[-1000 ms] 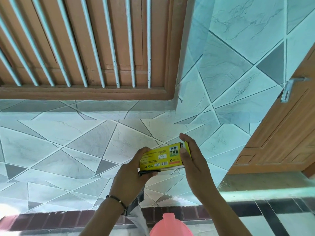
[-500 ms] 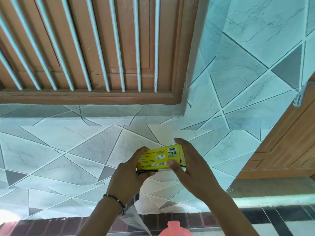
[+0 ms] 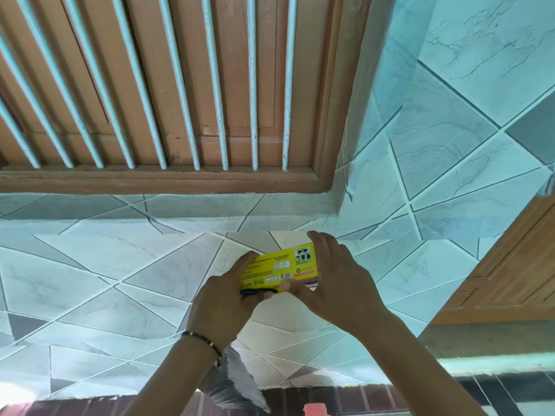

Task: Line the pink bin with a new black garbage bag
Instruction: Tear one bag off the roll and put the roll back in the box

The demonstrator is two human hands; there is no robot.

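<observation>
A person stands facing a tiled wall, both hands raised in front of a barred wooden window. The left hand (image 3: 222, 307) is closed around the left end of a yellow box of garbage bags (image 3: 279, 270), with a strip of black bag (image 3: 255, 293) showing at the box's lower edge under its fingers. A grey plastic bag (image 3: 237, 382) hangs below the left wrist. Compared with a second ago, the right hand (image 3: 336, 283) has shifted from flat against the box's right end to wrapping over it, thumb now pressed on the bottom edge beside the black strip. That suggests a bag is about to be drawn out. The pink bin (image 3: 315, 410) is only a sliver at the bottom edge of view, lower than before, and not yet lined.
</observation>
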